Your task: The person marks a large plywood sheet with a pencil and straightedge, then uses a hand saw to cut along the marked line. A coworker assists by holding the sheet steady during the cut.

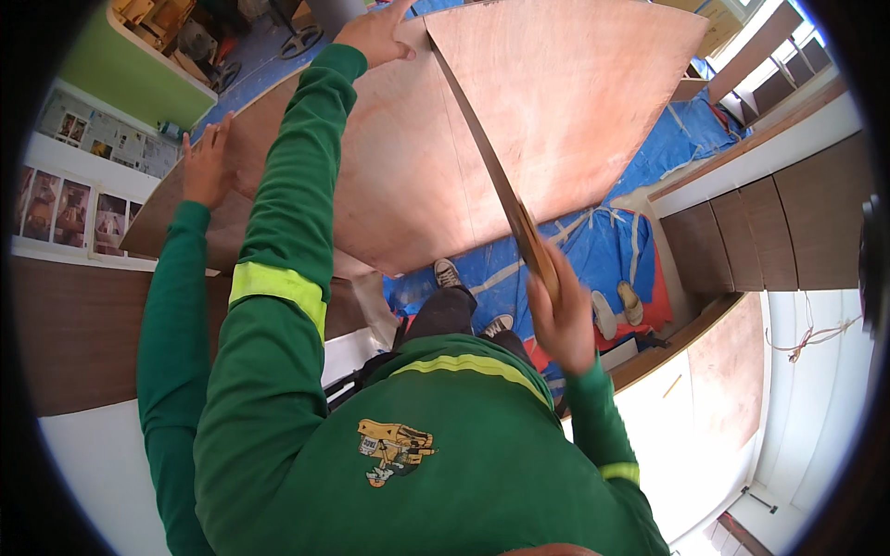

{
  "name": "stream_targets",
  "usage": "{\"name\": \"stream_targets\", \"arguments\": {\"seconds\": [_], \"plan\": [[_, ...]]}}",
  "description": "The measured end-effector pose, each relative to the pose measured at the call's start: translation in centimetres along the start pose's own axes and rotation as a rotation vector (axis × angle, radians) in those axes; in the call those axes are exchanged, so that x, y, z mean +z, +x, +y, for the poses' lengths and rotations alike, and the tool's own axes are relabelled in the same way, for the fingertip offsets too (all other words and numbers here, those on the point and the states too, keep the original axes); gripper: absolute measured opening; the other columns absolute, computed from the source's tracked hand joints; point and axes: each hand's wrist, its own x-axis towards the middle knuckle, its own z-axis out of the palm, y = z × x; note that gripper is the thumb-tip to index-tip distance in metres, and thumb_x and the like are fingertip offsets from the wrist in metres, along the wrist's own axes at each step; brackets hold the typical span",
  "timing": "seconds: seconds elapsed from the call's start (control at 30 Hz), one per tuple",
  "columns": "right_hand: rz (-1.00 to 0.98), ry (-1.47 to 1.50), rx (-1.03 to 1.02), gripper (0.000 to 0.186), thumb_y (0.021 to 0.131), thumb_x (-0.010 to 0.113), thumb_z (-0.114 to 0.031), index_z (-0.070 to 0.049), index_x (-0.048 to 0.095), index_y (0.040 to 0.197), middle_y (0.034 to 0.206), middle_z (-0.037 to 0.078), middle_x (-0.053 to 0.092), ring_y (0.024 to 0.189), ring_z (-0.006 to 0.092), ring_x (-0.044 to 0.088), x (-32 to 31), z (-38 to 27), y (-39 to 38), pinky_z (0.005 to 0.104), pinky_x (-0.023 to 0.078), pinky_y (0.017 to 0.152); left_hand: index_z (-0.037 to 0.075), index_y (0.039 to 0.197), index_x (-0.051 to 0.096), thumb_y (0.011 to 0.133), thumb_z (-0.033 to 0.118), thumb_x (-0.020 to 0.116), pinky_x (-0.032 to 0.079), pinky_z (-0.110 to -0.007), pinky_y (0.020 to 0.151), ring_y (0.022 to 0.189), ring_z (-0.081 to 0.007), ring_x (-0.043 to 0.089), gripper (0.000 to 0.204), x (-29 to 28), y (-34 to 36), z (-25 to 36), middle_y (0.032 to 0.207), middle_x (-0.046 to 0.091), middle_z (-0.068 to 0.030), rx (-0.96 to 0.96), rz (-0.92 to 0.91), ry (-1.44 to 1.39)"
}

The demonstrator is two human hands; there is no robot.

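A large plywood sheet leans up in front of me. A thin line runs down its face beside the saw. My left hand grips its upper edge, thumb on the near face and fingers stretched along the edge. The handle of a handsaw is in my closed right hand. Its long blade slants up and left, with the far end at the sheet's upper edge, close to my left hand. Further left, a co-worker's hand in a green sleeve rests against the same sheet.
Blue tarp covers the floor under my feet. A pair of light shoes lies to the right, near brown panels. Loose wires hang at the far right. Photo sheets and newspaper are at the left.
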Motion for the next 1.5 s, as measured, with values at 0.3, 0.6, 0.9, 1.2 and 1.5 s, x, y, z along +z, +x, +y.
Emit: {"name": "stream_targets", "arguments": {"seconds": [0.3, 0.6, 0.9, 1.2, 1.5], "plan": [[0.046, -0.064, -0.123, 0.048, 0.106, 0.064, -0.009, 0.003, 0.056, 0.152, 0.118, 0.026, 0.077, 0.098, 0.0235, 0.077, -1.6, 0.4, -3.9, 0.0353, 0.059, 0.087, 0.005, 0.147, 0.055, 0.083, 0.032, 0.086, 0.057, -0.056, 0.1, 0.116, -0.0488, 0.071, 0.076, 2.0, 0.0, 0.0, 0.128, 0.074, -0.0276, -0.211, -0.026, 0.179], [0.208, 0.092, -0.53, 0.039, 0.111, 0.062, -0.025, 0.0, 0.063, 0.141, 0.089, 0.022, 0.072, 0.075, 0.0357, 0.072, 8.6, -3.4, 23.1, 0.0429, 0.057, 0.069, 0.01, 0.131, 0.06, 0.075, 0.033, 0.096, 0.058, -0.052, 0.096, 0.114, -0.0405, 0.075, 0.071, 1.9, 0.4, -0.3, 0.123, 0.078, -0.0176, -0.173, 0.04, 0.1], [0.12, 0.037, -0.338, 0.04, 0.111, 0.061, -0.021, -0.002, 0.058, 0.146, 0.093, 0.026, 0.073, 0.077, 0.0401, 0.075, 4.7, -1.3, 12.2, 0.0462, 0.057, 0.069, 0.012, 0.133, 0.064, 0.077, 0.037, 0.093, 0.055, -0.049, 0.101, 0.118, -0.037, 0.072, 0.068, 2.1, 0.3, -1.2, 0.127, 0.077, -0.0137, -0.071, 0.069, 0.052], [0.056, -0.009, -0.066, 0.052, 0.105, 0.063, -0.012, 0.003, 0.055, 0.154, 0.106, 0.021, 0.077, 0.084, 0.0233, 0.075, -1.6, 3.3, -7.3, 0.035, 0.059, 0.079, 0.014, 0.13, 0.064, 0.079, 0.037, 0.092, 0.055, -0.052, 0.098, 0.117, -0.0388, 0.072, 0.063, 2.0, 0.0, -0.6, 0.123, 0.078, -0.0157, -0.123, 0.03, 0.071], [0.149, 0.099, -0.37, 0.043, 0.111, 0.061, -0.023, 0.0, 0.059, 0.147, 0.105, 0.027, 0.076, 0.087, 0.0385, 0.077, 8.1, -1.6, 20.6, 0.0432, 0.06, 0.079, 0.009, 0.125, 0.062, 0.08, 0.033, 0.09, 0.057, -0.055, 0.091, 0.108, -0.0435, 0.074, 0.059, 1.7, -0.4, -0.1, 0.112, 0.079, -0.0199, -0.12, 0.04, 0.073]]}}
